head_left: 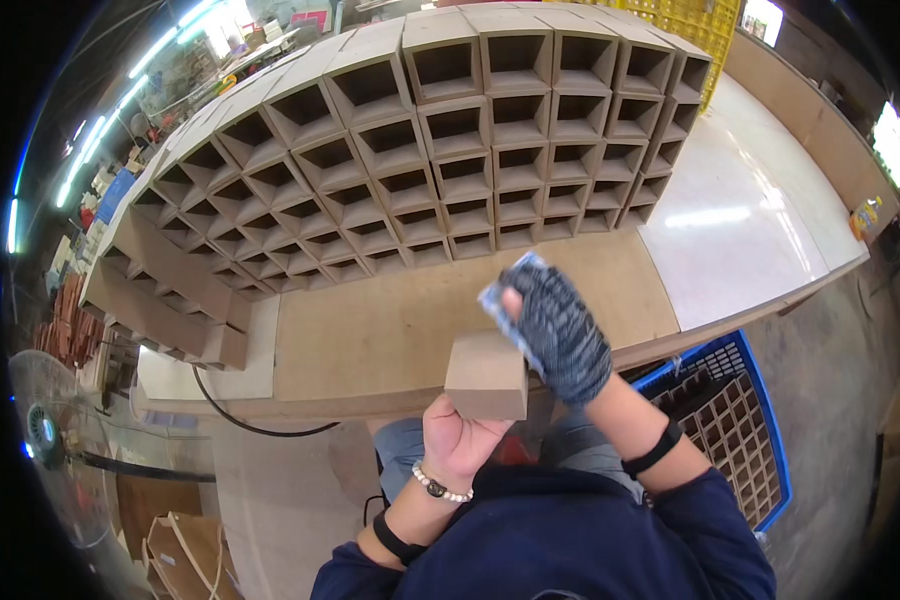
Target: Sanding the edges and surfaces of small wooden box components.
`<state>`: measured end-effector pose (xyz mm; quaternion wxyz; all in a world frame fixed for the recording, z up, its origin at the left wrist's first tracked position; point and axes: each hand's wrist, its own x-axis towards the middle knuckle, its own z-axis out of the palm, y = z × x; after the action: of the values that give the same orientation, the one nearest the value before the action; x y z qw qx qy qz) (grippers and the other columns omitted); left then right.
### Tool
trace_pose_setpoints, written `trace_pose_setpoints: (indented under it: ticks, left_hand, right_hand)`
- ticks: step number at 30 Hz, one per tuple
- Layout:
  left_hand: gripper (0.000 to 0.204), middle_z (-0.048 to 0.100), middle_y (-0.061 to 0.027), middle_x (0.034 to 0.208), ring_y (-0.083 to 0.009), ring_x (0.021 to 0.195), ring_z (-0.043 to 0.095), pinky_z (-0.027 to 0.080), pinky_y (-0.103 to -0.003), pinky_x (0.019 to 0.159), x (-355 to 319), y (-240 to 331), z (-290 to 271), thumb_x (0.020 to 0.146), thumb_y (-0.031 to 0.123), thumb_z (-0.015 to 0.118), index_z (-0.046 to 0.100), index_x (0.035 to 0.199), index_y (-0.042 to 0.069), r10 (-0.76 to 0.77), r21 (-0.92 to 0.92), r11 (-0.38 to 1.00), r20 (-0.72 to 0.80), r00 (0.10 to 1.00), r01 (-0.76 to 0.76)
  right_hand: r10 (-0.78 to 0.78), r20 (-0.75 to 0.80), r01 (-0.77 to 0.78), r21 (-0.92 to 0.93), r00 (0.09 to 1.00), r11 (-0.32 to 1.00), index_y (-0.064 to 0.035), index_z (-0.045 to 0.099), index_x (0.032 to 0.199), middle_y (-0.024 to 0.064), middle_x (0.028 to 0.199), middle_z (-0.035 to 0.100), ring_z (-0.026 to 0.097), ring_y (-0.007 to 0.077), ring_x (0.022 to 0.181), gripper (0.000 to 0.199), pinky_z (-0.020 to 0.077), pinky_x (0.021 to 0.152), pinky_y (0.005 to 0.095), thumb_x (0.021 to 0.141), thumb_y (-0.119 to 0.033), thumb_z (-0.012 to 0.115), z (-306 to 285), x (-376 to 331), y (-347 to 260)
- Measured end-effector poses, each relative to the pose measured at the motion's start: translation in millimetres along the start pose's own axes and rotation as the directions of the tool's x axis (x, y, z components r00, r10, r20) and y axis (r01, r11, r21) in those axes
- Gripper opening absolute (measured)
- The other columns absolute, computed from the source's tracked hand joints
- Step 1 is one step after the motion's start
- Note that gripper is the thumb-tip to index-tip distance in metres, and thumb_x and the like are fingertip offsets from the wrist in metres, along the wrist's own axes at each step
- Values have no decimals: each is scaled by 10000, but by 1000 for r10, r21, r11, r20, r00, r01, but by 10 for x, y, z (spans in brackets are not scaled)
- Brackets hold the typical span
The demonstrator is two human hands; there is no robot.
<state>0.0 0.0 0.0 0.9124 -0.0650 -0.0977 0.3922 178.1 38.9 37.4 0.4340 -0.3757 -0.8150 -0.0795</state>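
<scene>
My left hand (pixel 457 437), bare and with a beaded bracelet at the wrist, grips a small brown fibreboard box (pixel 485 378) from below at the table's near edge. The box's top and one side face up toward me; its opening cannot be seen. Just right of it is my right hand (pixel 570 338) in a dark grey knitted glove with the thumb tip bare. Its fingers are closed on a folded blue-and-white pad (pixel 491 300), whose material I cannot make out. The pad's lower edge is close to the box; whether they touch is unclear.
A high curved stack of open square boxes (pixel 435 150) spans the table's far side, with more boxes (pixel 160 297) at its left end. At lower right stands a blue crate (pixel 778 460) of boxes. A fan (pixel 42 432), a black cable (pixel 260 429) and a yellow bottle (pixel 866 216) flank the table.
</scene>
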Motion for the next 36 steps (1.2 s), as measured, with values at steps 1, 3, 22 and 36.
trace_pose_setpoints:
  ticks: [1, 3, 22, 36]
  left_hand:
    - [399, 433, -152, 1311, -302, 1227, 395, 293, -477, 1030, -13, -11, 18, 903, 152, 371, 397, 1262, -19, 14, 15, 1000, -30, 999, -13]
    - [400, 436, -153, 1308, -302, 1216, 406, 307, -478, 1018, -17, 23, 56, 900, 150, 376, 398, 1262, -20, 29, 37, 999, -56, 998, -27]
    - [427, 430, -159, 1314, -295, 1212, 415, 312, -471, 1016, -22, 35, 80, 911, 226, 428, 403, 1265, -11, 51, 247, 968, -66, 997, -33]
    - [378, 549, -80, 1136, -143, 1042, 513, 389, -291, 911, -121, 78, 367, 864, 113, 569, 437, 1197, -9, 261, 942, 235, 176, 949, -239]
  right_hand:
    - [53, 31, -47, -157, 998, 986, -67, 371, 1278, 188, 1156, 529, 520, 364, 1055, 491, 357, 959, 488, 828, -113, 562, -27, -21, 71]
    - [107, 48, -87, -310, 993, 947, -37, 400, 1240, 181, 1138, 538, 543, 368, 1010, 455, 394, 927, 485, 819, -92, 561, -58, -46, 93]
    - [27, 10, -27, 28, 1000, 999, -148, 482, 1209, 137, 1165, 535, 521, 303, 1076, 444, 388, 941, 462, 774, -108, 564, -266, -129, -382]
    - [-51, 196, 31, 104, 979, 994, -23, 373, 1298, 167, 1220, 496, 457, 310, 1155, 484, 313, 1024, 404, 832, -91, 488, -456, 80, -584]
